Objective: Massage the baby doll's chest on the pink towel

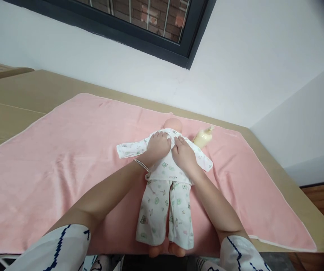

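Observation:
A baby doll lies stretched out on a pink blanket, its bald head away from me and its bare feet near the table's front edge. It wears a white printed top and matching trousers; no face shows. My left hand, with a silver bangle at the wrist, rests on the upper left of the top, fingers laid over the cloth. On the upper right lies my right hand, its fingers likewise flat on the cloth. Neither hand appears to grip anything.
Beside the doll's right-hand sleeve lies a pale yellow pump bottle on its side. The pink blanket covers much of the wooden table. Behind it stands a white wall with a dark-framed window.

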`<action>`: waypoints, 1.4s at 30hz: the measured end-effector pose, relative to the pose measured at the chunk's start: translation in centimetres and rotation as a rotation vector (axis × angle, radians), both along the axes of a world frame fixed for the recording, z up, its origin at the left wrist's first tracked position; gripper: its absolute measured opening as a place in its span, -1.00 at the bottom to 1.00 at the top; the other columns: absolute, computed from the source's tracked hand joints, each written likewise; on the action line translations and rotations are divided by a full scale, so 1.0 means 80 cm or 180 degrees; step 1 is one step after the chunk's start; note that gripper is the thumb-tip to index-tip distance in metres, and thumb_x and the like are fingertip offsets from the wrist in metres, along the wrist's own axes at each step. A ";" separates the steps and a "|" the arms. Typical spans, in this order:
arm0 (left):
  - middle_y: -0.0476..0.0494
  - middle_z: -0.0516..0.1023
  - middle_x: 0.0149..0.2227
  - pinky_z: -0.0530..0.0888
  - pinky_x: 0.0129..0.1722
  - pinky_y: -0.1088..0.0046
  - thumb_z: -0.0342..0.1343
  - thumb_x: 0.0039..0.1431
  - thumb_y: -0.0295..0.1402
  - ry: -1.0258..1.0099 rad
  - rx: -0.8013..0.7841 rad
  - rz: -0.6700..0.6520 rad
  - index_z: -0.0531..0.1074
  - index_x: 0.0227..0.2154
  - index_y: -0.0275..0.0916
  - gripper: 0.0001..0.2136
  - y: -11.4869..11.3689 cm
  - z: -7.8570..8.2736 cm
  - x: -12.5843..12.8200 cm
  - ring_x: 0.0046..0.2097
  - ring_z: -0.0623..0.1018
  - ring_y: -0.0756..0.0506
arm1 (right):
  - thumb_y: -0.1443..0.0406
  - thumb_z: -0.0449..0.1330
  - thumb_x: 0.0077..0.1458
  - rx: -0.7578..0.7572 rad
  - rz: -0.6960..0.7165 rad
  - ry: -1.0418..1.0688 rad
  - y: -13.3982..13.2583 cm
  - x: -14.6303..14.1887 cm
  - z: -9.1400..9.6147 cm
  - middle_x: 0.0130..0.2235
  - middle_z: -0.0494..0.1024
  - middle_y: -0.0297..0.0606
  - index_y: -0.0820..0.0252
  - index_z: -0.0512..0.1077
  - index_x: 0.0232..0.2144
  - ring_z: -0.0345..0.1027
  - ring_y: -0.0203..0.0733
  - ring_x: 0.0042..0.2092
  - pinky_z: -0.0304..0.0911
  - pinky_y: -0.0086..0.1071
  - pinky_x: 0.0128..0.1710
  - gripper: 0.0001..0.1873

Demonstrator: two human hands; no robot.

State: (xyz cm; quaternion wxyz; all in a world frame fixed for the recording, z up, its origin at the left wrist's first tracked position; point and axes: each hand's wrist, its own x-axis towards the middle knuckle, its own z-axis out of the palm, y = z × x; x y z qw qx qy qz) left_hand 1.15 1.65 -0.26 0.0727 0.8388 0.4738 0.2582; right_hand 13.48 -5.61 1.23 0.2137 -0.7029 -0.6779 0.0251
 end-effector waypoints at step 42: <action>-0.35 0.43 0.24 0.22 0.33 0.09 -0.11 0.34 -0.36 -0.0247 0.0062 -0.0195 0.41 0.12 -0.36 -0.61 0.005 -0.018 0.012 0.30 0.37 -0.27 | 0.25 -0.04 0.31 0.0212 0.0189 0.0440 0.024 0.027 -0.017 0.36 0.26 0.02 0.43 0.28 0.30 0.02 0.06 0.43 -0.07 -0.03 0.44 -0.41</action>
